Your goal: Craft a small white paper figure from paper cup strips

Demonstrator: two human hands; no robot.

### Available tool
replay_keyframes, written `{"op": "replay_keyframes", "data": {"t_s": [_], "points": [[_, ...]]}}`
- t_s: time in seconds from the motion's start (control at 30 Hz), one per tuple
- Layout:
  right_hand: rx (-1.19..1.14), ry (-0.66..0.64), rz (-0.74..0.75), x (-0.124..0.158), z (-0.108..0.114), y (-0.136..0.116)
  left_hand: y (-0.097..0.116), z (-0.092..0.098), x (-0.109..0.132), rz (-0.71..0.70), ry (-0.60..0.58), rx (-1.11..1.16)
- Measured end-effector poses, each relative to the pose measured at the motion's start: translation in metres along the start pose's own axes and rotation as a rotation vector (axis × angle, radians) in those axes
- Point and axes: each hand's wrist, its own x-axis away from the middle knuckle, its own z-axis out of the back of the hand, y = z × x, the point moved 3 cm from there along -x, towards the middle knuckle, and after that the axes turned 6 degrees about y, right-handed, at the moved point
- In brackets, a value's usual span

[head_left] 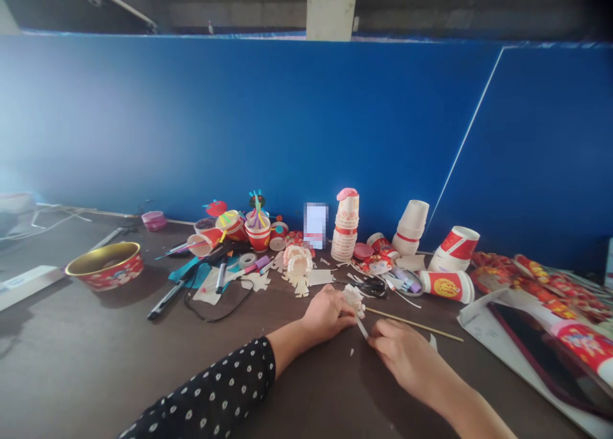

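Pinched in my left hand (329,314) is a small white crumpled paper piece (353,297), shaped like a ruffled flower. A narrow white paper strip (363,328) runs from it toward my right hand (401,353), whose thumb and fingers close on the strip's lower end. Beyond the paper piece a thin wooden stick (421,324) lies on the table, pointing right. Behind my left hand stands a cut paper cup (297,260) with a fringed white edge. A tiny paper scrap (352,352) sits between my forearms.
A tall stack of paper cups (345,231) stands at the back, near black-handled scissors (372,287). On the left are a red-and-gold bowl (106,268) and a black marker (166,298). At right, a phone (546,356) rests on white sheets beside a tipped cup (447,287).
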Motion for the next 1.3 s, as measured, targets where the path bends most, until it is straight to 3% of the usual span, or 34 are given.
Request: {"op": "replay_keyframes", "data": {"t_s": [0.23,0.5,0.87,1.3], "points": [[-0.059,-0.083,-0.007,0.004,0.006,0.0,0.0,0.0,0.0,0.0,-0.003,0.032],[-0.021,-0.094,-0.002,0.003,0.004,-0.001,0.002,0.002,0.0,0.006,-0.015,-0.001],[-0.054,0.032,-0.034,-0.001,-0.003,0.003,0.001,0.001,0.0,0.002,-0.005,-0.027],[-0.127,0.053,-0.086,-0.002,-0.006,0.006,0.002,0.001,0.0,-0.005,0.002,-0.012]]}}
